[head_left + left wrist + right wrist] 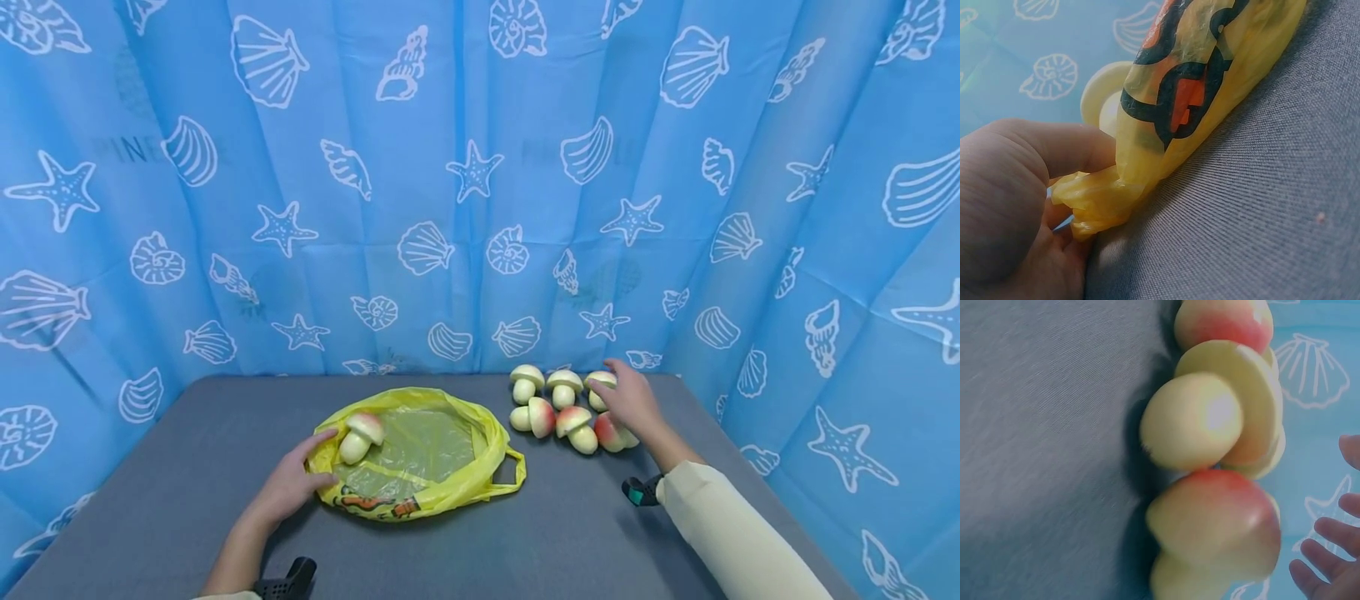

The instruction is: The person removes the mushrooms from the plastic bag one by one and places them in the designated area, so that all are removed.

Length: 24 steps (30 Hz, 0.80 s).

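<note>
A yellow plastic bag (450,500) lies with its mouth spread wide on the table, one toy mushroom (356,447) inside at its left end. My left hand (288,479) holds the bag's left end, and crumpled yellow plastic (1100,200) shows between thumb and fingers in the left wrist view. Over the right end of a group of toy mushrooms, my right hand (632,402) reaches with spread fingers, nearest the back right mushroom (602,382), which it partly covers. The right wrist view shows that hand's fingers apart and holding nothing; whether they touch a mushroom, I cannot tell.
Several cream mushrooms, some with red-tinged caps, stand or lie in two rows, such as the front middle mushroom (576,427). A bag handle (517,473) points toward them. The grey table (187,467) ends at a blue shell-patterned curtain (465,292).
</note>
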Each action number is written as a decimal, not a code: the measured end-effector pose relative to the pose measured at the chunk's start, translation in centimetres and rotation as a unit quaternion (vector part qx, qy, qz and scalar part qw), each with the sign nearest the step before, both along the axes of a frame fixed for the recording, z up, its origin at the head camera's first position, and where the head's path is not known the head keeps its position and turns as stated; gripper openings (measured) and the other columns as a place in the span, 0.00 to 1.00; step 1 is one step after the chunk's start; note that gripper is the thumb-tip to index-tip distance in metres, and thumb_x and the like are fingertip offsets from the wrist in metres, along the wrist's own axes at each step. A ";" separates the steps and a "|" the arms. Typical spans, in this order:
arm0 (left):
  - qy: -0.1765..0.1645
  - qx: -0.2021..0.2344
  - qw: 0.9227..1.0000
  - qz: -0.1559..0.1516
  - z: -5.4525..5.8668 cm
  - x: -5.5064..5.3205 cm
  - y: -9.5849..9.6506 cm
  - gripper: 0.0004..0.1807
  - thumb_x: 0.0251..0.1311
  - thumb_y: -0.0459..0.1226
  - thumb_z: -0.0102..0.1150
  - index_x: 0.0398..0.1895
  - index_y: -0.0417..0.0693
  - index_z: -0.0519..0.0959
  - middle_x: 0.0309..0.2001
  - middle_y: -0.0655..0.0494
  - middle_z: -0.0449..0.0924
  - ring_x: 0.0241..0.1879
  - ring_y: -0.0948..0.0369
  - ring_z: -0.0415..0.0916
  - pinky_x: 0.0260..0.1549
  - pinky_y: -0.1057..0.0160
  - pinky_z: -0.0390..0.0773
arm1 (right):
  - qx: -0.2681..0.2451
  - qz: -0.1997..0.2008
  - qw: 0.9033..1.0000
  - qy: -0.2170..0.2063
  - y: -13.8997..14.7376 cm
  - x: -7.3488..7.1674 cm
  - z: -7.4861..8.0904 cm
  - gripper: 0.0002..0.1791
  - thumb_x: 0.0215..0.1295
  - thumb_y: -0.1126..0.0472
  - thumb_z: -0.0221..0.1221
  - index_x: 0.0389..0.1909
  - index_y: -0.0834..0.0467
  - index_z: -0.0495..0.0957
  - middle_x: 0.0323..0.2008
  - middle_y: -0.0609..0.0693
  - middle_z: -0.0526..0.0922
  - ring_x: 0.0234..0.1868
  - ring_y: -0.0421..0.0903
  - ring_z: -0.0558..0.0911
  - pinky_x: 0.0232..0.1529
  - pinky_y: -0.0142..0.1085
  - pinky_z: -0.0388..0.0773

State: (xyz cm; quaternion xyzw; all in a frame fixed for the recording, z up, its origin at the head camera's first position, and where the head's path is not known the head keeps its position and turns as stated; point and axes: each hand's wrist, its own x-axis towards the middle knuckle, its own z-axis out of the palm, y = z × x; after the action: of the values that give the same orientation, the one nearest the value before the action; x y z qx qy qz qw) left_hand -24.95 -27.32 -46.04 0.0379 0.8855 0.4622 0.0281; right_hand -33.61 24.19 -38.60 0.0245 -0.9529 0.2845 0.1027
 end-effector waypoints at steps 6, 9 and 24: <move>0.009 0.004 1.000 0.000 -0.1 -0.1 -0.1 0.41 0.53 0.34 0.63 0.72 0.41 0.60 0.72 0.31 0.52 0.70 0.35 0.46 0.63 0.32 0.48 | 0.011 0.007 1.000 0.012 -2.1 -1.4 0.5 0.32 0.70 0.52 0.56 0.68 0.65 0.63 0.64 0.67 0.68 0.63 0.65 0.68 0.57 0.58 0.67; 0.012 0.004 1.000 -0.001 0.0 0.0 -0.1 0.41 0.53 0.33 0.63 0.72 0.41 0.60 0.72 0.31 0.51 0.70 0.35 0.46 0.63 0.32 0.49 | 0.013 0.018 1.000 0.016 -3.4 -1.9 0.6 0.32 0.70 0.52 0.56 0.68 0.64 0.64 0.64 0.65 0.69 0.63 0.64 0.68 0.56 0.57 0.68; 0.002 0.010 1.000 0.001 0.0 0.1 -0.1 0.41 0.53 0.34 0.63 0.72 0.42 0.60 0.71 0.30 0.51 0.70 0.35 0.46 0.63 0.33 0.49 | -0.018 0.067 0.997 0.043 -10.2 -3.2 0.9 0.28 0.69 0.53 0.58 0.66 0.59 0.69 0.62 0.60 0.73 0.62 0.58 0.71 0.59 0.53 0.68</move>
State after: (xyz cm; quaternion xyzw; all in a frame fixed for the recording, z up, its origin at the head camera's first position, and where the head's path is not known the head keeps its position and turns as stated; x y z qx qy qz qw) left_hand -24.89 -27.44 -46.05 0.0382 0.8807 0.4714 0.0254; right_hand -36.83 13.97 -37.74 0.0984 -0.9387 0.3062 0.1245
